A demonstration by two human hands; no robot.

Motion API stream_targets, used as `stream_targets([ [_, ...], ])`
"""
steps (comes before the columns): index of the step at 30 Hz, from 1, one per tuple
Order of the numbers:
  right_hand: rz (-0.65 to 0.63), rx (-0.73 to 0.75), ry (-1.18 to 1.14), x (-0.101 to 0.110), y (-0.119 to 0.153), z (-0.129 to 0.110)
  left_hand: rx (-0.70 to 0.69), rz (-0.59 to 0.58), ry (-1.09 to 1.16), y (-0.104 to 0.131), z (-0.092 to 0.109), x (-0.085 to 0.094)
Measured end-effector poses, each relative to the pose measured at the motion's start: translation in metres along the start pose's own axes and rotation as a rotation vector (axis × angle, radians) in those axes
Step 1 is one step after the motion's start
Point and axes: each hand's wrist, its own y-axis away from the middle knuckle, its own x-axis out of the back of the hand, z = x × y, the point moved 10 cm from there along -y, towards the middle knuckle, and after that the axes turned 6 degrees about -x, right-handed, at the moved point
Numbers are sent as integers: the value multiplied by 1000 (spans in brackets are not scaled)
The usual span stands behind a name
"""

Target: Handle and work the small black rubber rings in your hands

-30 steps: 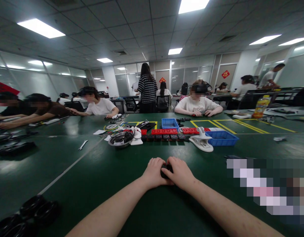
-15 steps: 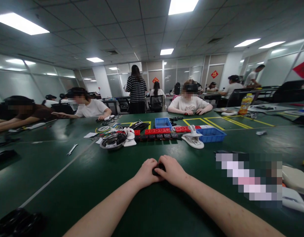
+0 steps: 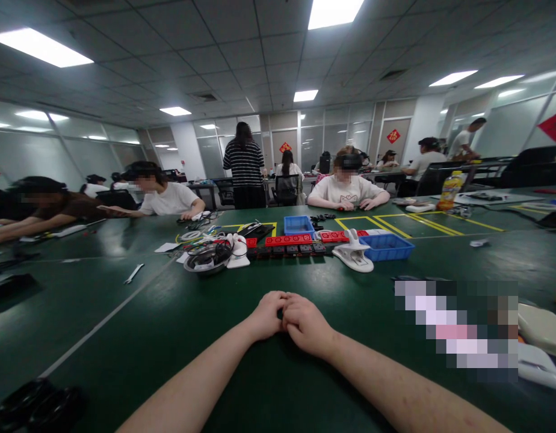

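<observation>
Small dark part (image 3: 281,313), barely visible, sits pinched between the left hand (image 3: 266,316) and right hand (image 3: 305,325), which are pressed together on the green table (image 3: 169,325) toward its near edge. Farther in lie red blocks (image 3: 287,240) and a blue bin (image 3: 389,246).

Table (image 3: 124,337): dark green, smooth, slightly glossy mat
Bins (image 3: 389,246): blue plastic
Clamp (image 3: 352,255): white glossy plastic
Bowl (image 3: 206,260): shiny metal
</observation>
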Motion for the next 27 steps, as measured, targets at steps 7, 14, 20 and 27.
stream_targets([
  [7,157,44,-46,23,6,-7,9,33,-15,0,1,1],
  [14,197,-103,117,31,1,6,46,133,-48,5,10,12],
  [20,179,-303,244,24,0,33,126,194,-147,8,11,18],
  [27,117,-384,271,10,1,46,146,137,-160,6,8,11],
])
